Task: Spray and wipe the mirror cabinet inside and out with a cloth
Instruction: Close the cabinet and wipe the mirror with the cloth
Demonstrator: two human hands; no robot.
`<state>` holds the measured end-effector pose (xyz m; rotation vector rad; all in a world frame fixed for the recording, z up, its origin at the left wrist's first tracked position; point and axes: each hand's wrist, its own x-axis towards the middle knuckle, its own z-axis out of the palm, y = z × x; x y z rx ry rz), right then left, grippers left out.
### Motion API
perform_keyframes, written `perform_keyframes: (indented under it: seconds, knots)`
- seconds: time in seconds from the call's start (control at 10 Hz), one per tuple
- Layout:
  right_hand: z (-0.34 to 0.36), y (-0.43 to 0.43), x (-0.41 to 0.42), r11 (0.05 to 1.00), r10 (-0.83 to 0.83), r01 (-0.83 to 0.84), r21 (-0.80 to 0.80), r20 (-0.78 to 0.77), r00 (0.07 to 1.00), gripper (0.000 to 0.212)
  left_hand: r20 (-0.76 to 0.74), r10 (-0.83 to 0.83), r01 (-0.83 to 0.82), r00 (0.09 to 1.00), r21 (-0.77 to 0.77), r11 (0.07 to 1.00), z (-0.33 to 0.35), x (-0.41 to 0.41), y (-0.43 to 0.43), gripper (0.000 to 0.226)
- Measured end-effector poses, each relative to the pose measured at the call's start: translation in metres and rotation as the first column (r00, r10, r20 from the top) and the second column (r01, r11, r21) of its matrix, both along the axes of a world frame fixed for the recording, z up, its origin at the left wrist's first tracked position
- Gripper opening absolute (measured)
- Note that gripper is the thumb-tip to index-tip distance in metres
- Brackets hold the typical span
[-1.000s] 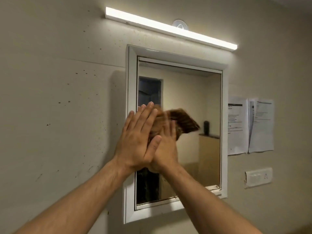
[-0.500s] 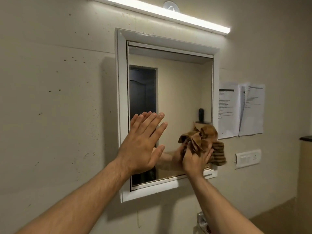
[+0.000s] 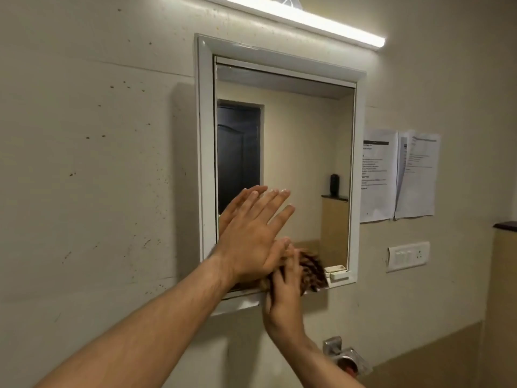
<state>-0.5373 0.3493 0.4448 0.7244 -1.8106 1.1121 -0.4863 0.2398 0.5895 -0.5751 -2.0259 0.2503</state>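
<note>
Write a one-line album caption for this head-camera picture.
Left hand spread open at the mirror while the right hand wipes a brown cloth along its bottom edge.

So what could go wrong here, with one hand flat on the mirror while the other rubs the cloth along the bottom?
The left hand lies flat on the mirror glass, so it may leave fresh smudges. The right hand and brown cloth are blurred, close to the small white catch at the mirror's lower right corner; the cloth could snag there.
</note>
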Motion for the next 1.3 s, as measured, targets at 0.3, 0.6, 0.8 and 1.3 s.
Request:
perform_keyframes:
  seconds: [0.3,0.6,0.8,1.3]
  knots:
    - [0.236,-0.039,0.021,0.987,0.033,-0.104,-0.126,-0.469,0.883,0.034,-0.288,-0.079,0.191,0.954,0.385,0.903,0.061,0.033,-0.057,0.066]
    - [0.255,-0.061,0.015,0.95,0.094,0.101,0.295,-0.579,0.81,0.046,-0.303,-0.065,0.297,0.951,0.831,0.471,0.084,0.021,-0.097,0.073]
    - [0.234,-0.033,-0.003,0.72,0.136,0.373,0.585,-0.646,0.751,0.067,-0.281,-0.154,0.321,0.947,0.833,0.45,0.096,0.017,-0.093,0.069]
    - [0.205,-0.07,0.011,0.715,0.257,0.159,0.681,-0.467,0.846,0.044,-0.383,-0.036,0.253,0.923,0.533,0.807,0.103,0.035,-0.082,0.065]
